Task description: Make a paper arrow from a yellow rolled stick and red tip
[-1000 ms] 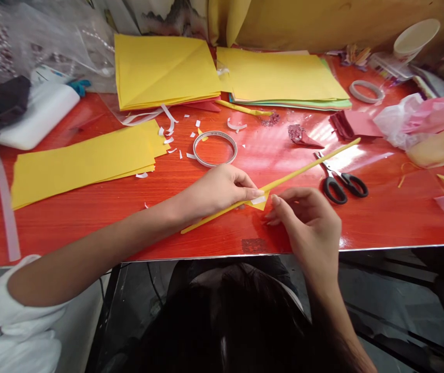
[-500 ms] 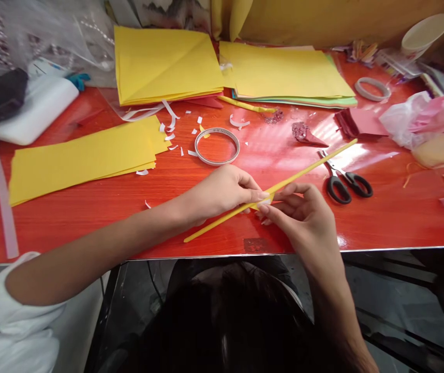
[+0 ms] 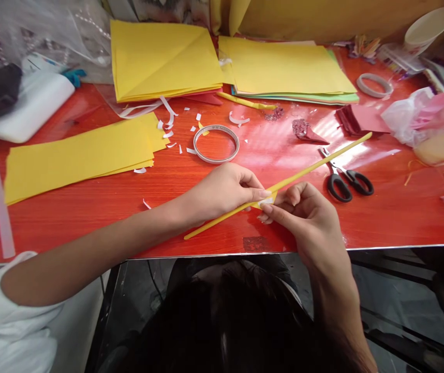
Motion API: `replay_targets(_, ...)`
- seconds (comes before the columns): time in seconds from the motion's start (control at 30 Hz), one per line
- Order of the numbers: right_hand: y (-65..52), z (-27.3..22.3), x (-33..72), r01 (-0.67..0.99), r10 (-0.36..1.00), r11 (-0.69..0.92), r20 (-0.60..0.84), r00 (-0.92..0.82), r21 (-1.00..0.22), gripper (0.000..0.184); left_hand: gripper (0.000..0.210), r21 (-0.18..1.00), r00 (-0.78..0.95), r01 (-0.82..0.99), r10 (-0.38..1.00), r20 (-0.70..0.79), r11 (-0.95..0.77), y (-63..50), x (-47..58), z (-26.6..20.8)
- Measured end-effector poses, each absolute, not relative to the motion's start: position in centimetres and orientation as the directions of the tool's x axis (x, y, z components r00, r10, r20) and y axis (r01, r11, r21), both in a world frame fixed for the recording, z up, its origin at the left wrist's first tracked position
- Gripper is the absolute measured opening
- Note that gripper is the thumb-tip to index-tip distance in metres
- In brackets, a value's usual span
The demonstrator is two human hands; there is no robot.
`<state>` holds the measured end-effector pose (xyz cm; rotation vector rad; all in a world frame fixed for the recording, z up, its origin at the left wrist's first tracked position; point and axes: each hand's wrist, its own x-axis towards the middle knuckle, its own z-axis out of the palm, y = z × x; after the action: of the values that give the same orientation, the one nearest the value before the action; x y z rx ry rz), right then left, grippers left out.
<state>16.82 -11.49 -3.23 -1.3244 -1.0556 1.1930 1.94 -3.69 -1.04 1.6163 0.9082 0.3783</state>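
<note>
From here, the flat red table [image 3: 90,202] looks like shiny wood. The thin yellow stick [image 3: 315,167] looks smooth, the long yellow paper strips [image 3: 82,155] dull. The black-handled scissors [image 3: 338,169] have metal blades.

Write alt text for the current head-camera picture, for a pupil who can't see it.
The left hand pinches a thin yellow stick over a red table; the right hand touches a small paper piece near its middle. Scissors, a tape roll and stacked yellow sheets lie beyond.
</note>
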Motion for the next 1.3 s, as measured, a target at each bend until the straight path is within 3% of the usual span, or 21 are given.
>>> replay_targets(1.3,-11.9,-3.6,15.9,0.011,0.973,-0.066,-0.062,0.221,-0.998,0.022,0.016,0.937,0.588,0.349,0.784,-0.202,-0.02,-4.1,2.1,-1.1)
